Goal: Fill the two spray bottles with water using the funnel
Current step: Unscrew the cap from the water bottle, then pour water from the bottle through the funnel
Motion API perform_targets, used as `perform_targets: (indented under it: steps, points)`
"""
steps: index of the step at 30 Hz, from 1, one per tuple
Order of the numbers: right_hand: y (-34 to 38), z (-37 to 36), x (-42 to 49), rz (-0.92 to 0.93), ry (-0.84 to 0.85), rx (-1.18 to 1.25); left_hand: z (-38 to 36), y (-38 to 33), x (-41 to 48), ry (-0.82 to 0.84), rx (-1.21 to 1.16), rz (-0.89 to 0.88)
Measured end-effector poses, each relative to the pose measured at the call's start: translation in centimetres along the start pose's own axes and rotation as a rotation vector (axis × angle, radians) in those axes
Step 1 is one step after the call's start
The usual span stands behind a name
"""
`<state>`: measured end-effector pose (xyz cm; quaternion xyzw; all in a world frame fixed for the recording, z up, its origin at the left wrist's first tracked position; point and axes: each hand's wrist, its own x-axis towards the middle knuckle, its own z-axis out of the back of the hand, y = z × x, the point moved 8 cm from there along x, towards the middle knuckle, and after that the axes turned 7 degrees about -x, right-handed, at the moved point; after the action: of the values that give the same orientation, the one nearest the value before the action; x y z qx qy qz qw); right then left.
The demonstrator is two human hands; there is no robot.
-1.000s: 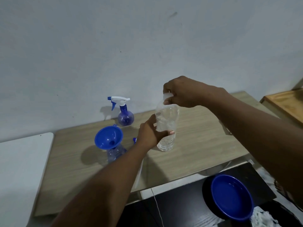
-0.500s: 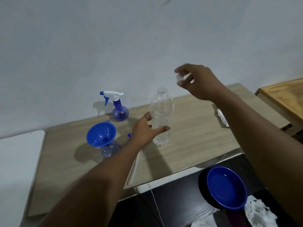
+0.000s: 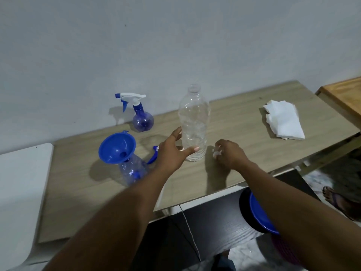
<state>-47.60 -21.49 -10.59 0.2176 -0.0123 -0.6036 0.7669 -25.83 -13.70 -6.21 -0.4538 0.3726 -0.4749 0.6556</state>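
Note:
A clear plastic water bottle (image 3: 193,118) stands upright and uncapped on the wooden table (image 3: 234,122). My left hand (image 3: 172,151) wraps loosely around its lower part, thumb across the front. My right hand (image 3: 229,153) is low at the table just right of the bottle, pinching the small white cap (image 3: 216,153). A blue funnel (image 3: 116,150) sits tilted in the neck of an open spray bottle (image 3: 133,170) at the left. Its spray head (image 3: 154,156) lies behind, partly hidden by my left hand. A second spray bottle (image 3: 141,118) with its trigger head on stands by the wall.
White tissues (image 3: 283,120) lie at the table's right end. A blue bowl (image 3: 258,214) sits below the front edge on a dark surface. A brown wooden top (image 3: 344,92) adjoins at far right, a white surface (image 3: 19,182) at left. A foot (image 3: 336,200) shows lower right.
My right hand unscrewed the cap, lifted it up and right, then brought it down to the table beside the bottle. My left hand stayed on the bottle.

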Motion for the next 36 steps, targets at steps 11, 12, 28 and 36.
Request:
perform_targets:
  steps: [11,12,28,36]
  points:
    - [8.7,5.8,-2.2,0.256,-0.004,0.803,0.4,1.8,-2.5,0.001,0.014,0.041]
    - [9.5,5.5,-2.3,0.278,-0.053,0.826,0.5,2.0,-2.9,0.000,0.034,0.053]
    - [12.8,8.8,-3.5,0.310,-0.353,0.569,13.9,5.6,-13.9,-0.482,0.452,-0.021]
    - [16.5,9.9,-4.2,0.498,-0.153,0.322,16.7,5.3,-10.1,-0.323,0.148,0.136]
